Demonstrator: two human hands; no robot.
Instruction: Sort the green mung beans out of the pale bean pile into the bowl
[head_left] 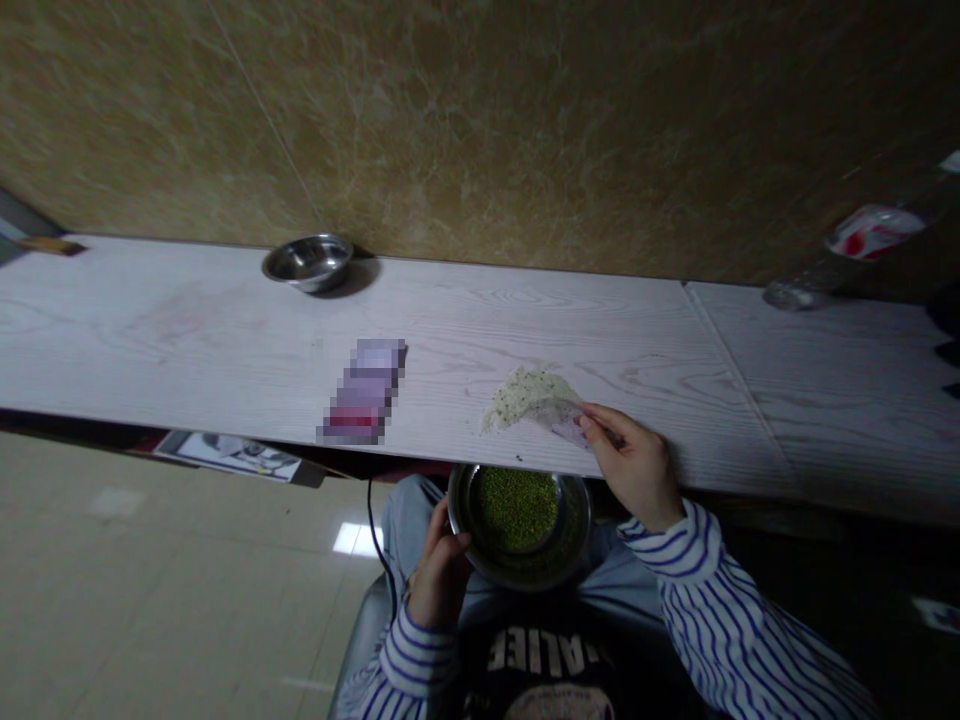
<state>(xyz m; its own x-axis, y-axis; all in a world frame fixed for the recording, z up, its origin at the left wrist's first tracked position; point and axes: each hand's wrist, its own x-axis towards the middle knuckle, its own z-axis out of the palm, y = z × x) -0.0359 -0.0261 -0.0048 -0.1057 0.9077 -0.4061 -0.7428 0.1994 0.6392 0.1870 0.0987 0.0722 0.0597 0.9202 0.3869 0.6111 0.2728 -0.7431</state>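
Note:
My left hand [439, 575] grips the rim of a steel bowl [574, 545] full of small green beans [517, 505], held below the table's front edge over my lap. My right hand [634, 465] rests on the white wooden table [187, 340], fingers pinched on a small card or scrap of paper [562, 418]. The card touches the right side of a pale pile of mixed grains [521, 395] near the table's front edge. A few stray grains lie at the edge beside the pile.
An empty steel bowl [309, 262] stands at the back of the table by the wall. A blurred flat object [365, 392] lies left of the grain pile. A clear plastic bottle [862, 245] lies at the far right. A tiled floor is at lower left.

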